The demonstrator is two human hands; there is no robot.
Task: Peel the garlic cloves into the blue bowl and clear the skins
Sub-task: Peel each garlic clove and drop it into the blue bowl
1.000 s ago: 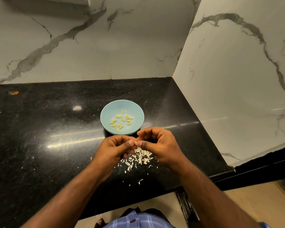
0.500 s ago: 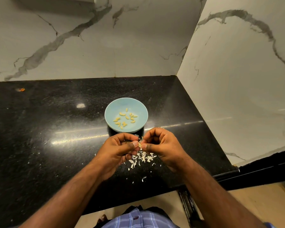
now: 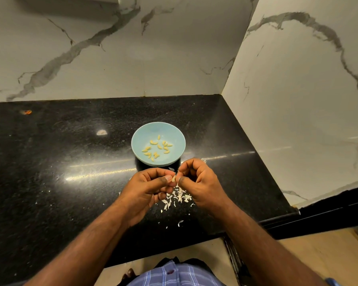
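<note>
A light blue bowl [image 3: 139,137] stands on the black counter [image 3: 60,162] and holds several pale yellow peeled garlic cloves [image 3: 156,148]. Just in front of it, my left hand [image 3: 147,188] and my right hand [image 3: 201,182] meet above the counter. Both pinch one small garlic clove [image 3: 173,178] between thumbs and fingertips. Most of that clove is hidden by the fingers. A pile of white garlic skins [image 3: 177,198] lies on the counter directly under my hands, partly covered by them.
Marble walls close the counter at the back and on the right, forming a corner behind the bowl. Stray skin flakes [image 3: 180,222] lie near the counter's front edge. A small orange speck [image 3: 27,112] sits at the far left.
Both hands have stayed together on the clove, with the fingertips shifting slightly around it. The camera has tilted a little; the bowl and skins have not moved.
</note>
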